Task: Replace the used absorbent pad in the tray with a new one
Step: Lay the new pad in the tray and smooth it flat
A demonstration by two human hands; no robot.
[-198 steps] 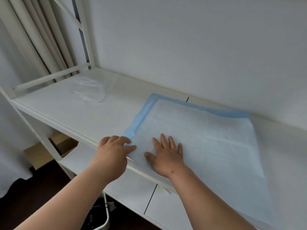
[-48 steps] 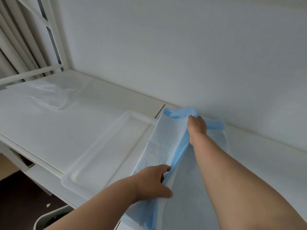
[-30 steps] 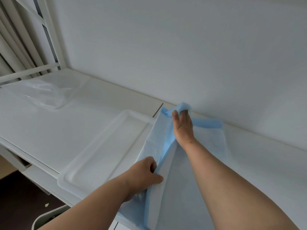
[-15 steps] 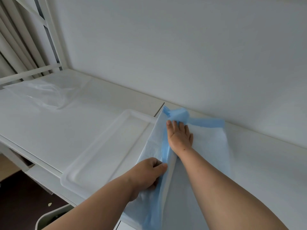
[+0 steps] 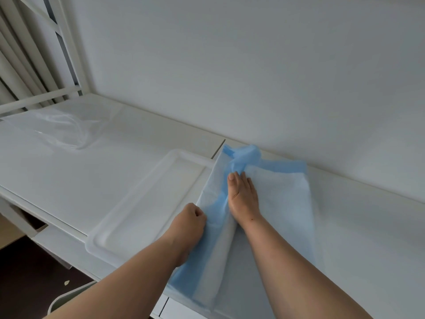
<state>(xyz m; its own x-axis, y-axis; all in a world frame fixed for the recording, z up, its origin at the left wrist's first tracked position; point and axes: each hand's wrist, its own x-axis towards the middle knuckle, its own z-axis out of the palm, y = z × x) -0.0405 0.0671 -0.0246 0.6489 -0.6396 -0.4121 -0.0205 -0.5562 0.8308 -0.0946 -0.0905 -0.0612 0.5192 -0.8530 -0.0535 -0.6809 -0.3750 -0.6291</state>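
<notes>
A white plastic tray [image 5: 128, 206] lies on the white shelf, its left half bare. The blue-edged absorbent pad [image 5: 282, 199] is folded over onto the tray's right half, with its blue underside showing along the fold and bunched at the far corner. My left hand [image 5: 189, 223] grips the folded edge of the pad near the front, fingers curled. My right hand [image 5: 242, 194] lies flat on the pad just beyond it, fingers straight and pointing toward the bunched blue corner.
A crumpled clear plastic bag [image 5: 59, 130] lies on the shelf [image 5: 69, 176] at the far left. A white wall rises right behind the shelf. White frame bars and curtains stand at the left. A pale bin rim [image 5: 66, 300] shows below the shelf's front edge.
The pad, spread flat earlier, has been folded over to the right, uncovering the tray's left half. My right hand released the far corner and moved back to press flat on the pad.
</notes>
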